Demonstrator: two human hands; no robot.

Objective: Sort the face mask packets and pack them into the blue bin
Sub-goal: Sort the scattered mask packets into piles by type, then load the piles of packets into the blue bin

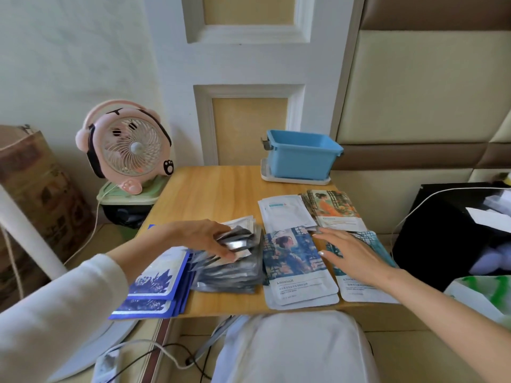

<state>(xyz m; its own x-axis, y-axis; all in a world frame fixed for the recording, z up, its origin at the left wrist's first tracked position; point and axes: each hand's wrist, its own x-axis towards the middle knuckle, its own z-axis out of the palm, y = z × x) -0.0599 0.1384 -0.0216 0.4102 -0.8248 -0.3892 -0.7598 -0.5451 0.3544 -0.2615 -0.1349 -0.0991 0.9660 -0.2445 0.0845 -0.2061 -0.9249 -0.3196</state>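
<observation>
Sorted piles of face mask packets lie on the wooden table [210,189]. At the left front edge sits a stack of blue-and-white packets [154,288]. Beside it is a heap of silver-grey packets [232,275], and my left hand [210,239] grips the top few of them. A pile with a blue portrait print [293,264] lies in the middle. Over a teal-print pile [367,291] hovers my right hand [351,255], fingers spread and empty. Further back lie pale white packets [284,214] and orange-print packets [334,208]. The blue bin [301,158] stands at the table's back right.
The bin rests on a white tray [293,179]. A pink desk fan [130,150] stands left of the table on a green stool. A black box [453,236] with a white cable sits to the right. Cables lie on the floor below the table.
</observation>
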